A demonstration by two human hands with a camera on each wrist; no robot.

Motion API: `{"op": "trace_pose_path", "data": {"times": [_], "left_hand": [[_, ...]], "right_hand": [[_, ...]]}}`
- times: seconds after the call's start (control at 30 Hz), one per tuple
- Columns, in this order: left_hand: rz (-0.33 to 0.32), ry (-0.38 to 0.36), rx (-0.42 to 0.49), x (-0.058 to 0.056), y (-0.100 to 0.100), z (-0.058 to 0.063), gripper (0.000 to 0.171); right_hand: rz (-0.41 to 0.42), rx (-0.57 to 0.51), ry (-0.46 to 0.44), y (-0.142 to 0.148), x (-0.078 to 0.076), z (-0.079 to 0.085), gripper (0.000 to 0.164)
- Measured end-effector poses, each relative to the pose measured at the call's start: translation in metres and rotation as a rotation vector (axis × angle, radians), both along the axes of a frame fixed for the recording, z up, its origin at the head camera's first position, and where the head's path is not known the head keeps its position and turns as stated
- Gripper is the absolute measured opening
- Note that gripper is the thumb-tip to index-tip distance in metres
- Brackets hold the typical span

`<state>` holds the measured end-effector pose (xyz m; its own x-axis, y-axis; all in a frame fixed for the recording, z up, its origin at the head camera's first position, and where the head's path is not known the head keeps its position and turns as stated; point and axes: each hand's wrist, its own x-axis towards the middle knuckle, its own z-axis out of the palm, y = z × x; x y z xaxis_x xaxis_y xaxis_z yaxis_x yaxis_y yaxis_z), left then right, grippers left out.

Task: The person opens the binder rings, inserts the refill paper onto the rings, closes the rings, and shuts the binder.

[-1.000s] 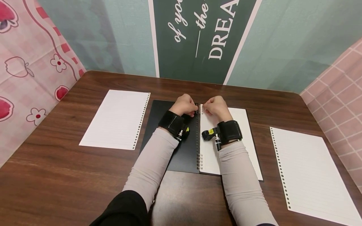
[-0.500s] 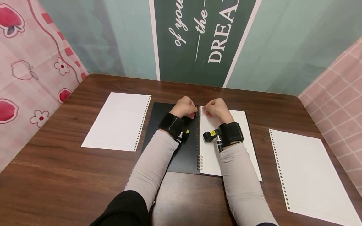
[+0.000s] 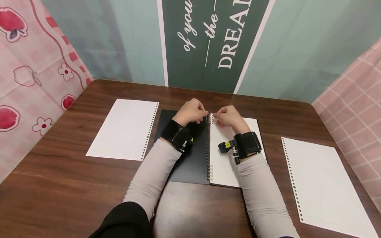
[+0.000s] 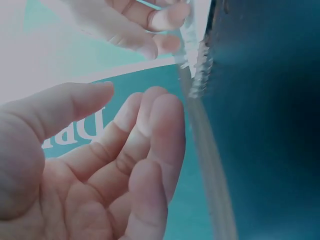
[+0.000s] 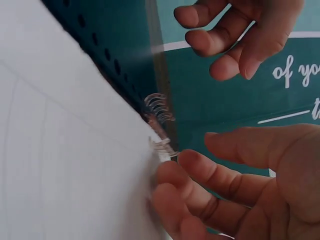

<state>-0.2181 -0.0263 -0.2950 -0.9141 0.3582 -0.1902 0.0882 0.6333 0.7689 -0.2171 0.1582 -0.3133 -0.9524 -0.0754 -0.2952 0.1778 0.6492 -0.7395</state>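
Note:
A ring-binder notebook lies spread out, its black cover (image 3: 190,167) on the left and a white page stack (image 3: 223,173) on the right. My left hand (image 3: 190,111) hovers by the far end of the spine; in the left wrist view its thumb stands apart from loosely bent fingers, holding nothing. Opposite it, my right hand (image 3: 230,116) has its fingertips right at the far binder rings (image 5: 162,146), thumb spread away. In the right wrist view these rings part into two halves, the other half (image 5: 159,106) on the cover side. Near rings (image 3: 210,172) show at the spine's front end.
One loose punched sheet (image 3: 125,129) lies left of the notebook, holes facing it. Another punched sheet (image 3: 324,185) lies to the right. The brown wooden table (image 3: 59,191) ends at a green printed backdrop (image 3: 205,77), with patterned cloths on both sides.
Both wrists have swung outward, the left one leftward and the right one rightward, while the fingertips stay near the far rings. The view has tilted up slightly. The sheets lie as before.

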Motion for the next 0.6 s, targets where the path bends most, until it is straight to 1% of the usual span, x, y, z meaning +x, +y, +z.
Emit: {"op": "trace_pose_path", "data": {"times": [0.07,0.2,0.43,0.6], "left_hand": [[-0.013,0.026,-0.021,0.004,-0.003,0.005,0.025],[-0.035,0.049,-0.048,0.01,-0.008,0.011,0.026],[-0.073,0.092,-0.103,0.019,-0.017,0.018,0.025],[-0.099,0.121,-0.115,0.026,-0.027,0.021,0.024]], "right_hand": [[0.008,-0.001,-0.003,0.0,0.003,0.004,0.024],[0.033,0.01,-0.007,0.0,0.007,0.012,0.025],[0.077,0.071,0.016,0.005,0.019,0.022,0.027],[0.108,0.107,0.041,0.008,0.031,0.029,0.027]]}}
